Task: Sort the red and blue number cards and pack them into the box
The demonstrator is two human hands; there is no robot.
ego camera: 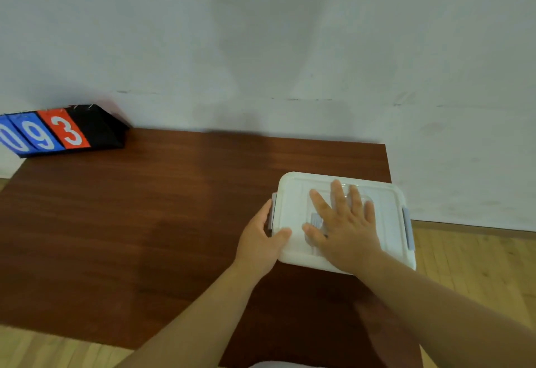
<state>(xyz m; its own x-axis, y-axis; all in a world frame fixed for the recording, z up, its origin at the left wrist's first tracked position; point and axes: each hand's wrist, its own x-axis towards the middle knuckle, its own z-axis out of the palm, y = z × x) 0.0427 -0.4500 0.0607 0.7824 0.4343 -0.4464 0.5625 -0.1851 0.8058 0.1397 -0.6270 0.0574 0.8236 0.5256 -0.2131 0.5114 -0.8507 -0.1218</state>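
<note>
Box (293, 197) long axis left-right; right hand (346, 230) atop, left hand (258, 241) seemingly gripping end.

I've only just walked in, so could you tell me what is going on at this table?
A person is handling the white box near the right edge of the brown table. The right hand lies flat on its lid, fingers spread, while the left hand grips the box's left side at the grey latch, thumb on the lid. The lid is on. At the far left stands a black scoreboard showing blue cards 0 and 9 and a red card 3.
</note>
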